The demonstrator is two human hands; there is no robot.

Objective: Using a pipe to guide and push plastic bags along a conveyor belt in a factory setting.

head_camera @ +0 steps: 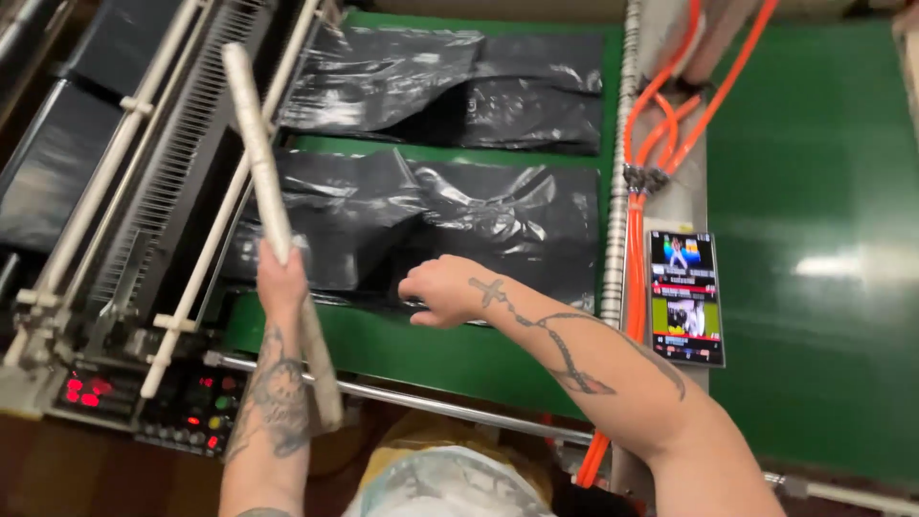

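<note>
On the worktop [814, 239], one stack of bags [431, 225] lies at twelve o'clock from my right grip [442, 290], a second stack [450, 86] behind it. The roller machine [144, 191] stands at nine, the phone [685, 297] at three, beside the hoses [637, 258].

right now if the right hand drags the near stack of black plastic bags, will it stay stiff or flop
Likely floppy: the black plastic bags lie wrinkled and creased. Probably slippery too, since the film is glossy and the green table shines. The right hand rests at its near edge, so layers may slide apart.
</note>
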